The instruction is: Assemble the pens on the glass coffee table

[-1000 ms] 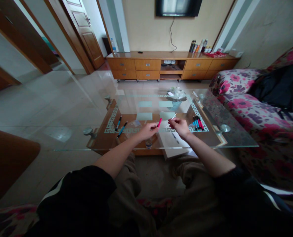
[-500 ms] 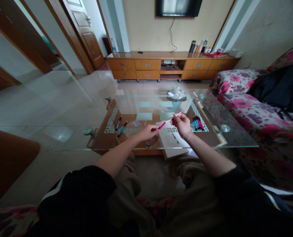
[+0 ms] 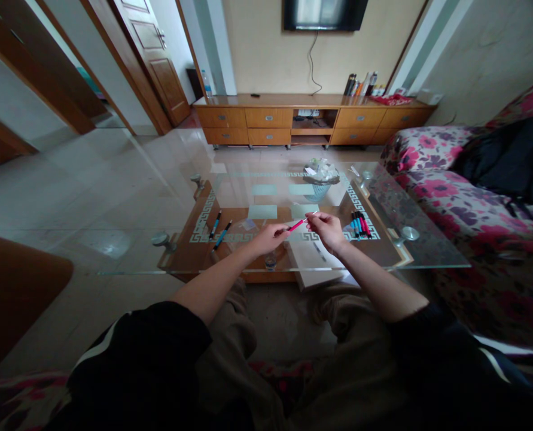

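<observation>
My left hand (image 3: 270,237) is closed around the lower end of a pink-red pen barrel (image 3: 297,225), held at a slant above the glass table. The fingers of my right hand (image 3: 326,228) pinch a thin pale pen refill (image 3: 314,213) at the barrel's upper end. Most of the refill's length is out of sight. Below my right hand lies a white pad or box (image 3: 313,263) with a dark pen (image 3: 320,251) on or beneath the glass there. To the right, several pink and blue pens (image 3: 360,224) lie side by side in a row.
Blue-and-black pens (image 3: 222,235) lie on the left of the glass table (image 3: 127,273). A small clear cup-like object (image 3: 270,261) is near the front edge. Beyond, a full waste basket (image 3: 320,190) shows through or past the glass. A wooden cabinet (image 3: 270,117) stands at the back.
My right hand has moved down and left, closer to the barrel. Less of the pale refill now shows, and it sits deeper in the barrel. My left hand has stayed nearly still.
</observation>
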Demonstrator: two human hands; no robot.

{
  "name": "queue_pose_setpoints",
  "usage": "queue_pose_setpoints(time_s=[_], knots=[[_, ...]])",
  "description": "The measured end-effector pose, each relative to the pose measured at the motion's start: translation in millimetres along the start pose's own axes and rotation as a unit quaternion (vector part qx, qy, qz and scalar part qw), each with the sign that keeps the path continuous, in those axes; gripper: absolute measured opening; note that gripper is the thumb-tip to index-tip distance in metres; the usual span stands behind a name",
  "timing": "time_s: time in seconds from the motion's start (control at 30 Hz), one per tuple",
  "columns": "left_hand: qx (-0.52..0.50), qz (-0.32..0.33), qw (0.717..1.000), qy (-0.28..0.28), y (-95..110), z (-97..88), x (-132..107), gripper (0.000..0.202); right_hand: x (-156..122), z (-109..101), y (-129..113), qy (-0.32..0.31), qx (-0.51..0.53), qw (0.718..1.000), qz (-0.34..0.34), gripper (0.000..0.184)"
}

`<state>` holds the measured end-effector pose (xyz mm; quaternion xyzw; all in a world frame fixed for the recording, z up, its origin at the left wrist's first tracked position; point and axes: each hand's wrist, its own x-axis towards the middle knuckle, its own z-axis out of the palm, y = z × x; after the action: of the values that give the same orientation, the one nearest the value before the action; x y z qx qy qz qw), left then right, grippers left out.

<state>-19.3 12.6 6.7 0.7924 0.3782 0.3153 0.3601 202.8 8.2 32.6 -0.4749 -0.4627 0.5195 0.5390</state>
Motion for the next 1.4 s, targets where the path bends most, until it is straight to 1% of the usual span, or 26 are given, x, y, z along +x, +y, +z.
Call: queue_pose_setpoints(time_s=[0.13,0.3,0.4,0.63,0.87,1.03,1.13,1.2,1.4], knots=[[0.041,-0.002,0.999,-0.003,-2,-1.3,0,0.037,-1,0,-1,0.005,0.019,1.000,0.009,0.043],[0.045,-0.003,0.999,-0.002,-1,-1.5,0,0.035,-5,3,-7,-0.005,0.002,1.000,0.016,0.035],[0.052,-0.004,0.999,-0.005,1,-2.1,-1,0.036,-6,3,-9,-0.001,0.001,1.000,0.020,0.034],[0.039,0.000,0.999,-0.011,4,-4.4,-4,0.039,-3,-5,-6,0.023,-0.057,0.998,0.013,0.036],[0.053,0.011,0.999,-0.002,-2,-4.5,-4,0.038,0,-9,-2,0.023,-0.072,0.997,0.010,0.040],[0.069,-0.005,0.998,-0.005,-2,-5.4,-6,0.038,-1,-7,-1,0.015,-0.086,0.996,-0.010,0.042],[0.067,-0.002,0.998,-0.009,-2,-4.8,-5,0.038,-2,-6,-2,-0.005,-0.092,0.995,-0.033,0.043],[0.070,0.002,0.998,-0.006,-3,-4.1,-5,0.038,-2,-5,-3,-0.007,-0.098,0.994,-0.043,0.044],[0.073,0.000,0.997,-0.004,-3,-3.7,-5,0.038,-3,-5,-5,-0.003,-0.108,0.993,-0.043,0.045]])
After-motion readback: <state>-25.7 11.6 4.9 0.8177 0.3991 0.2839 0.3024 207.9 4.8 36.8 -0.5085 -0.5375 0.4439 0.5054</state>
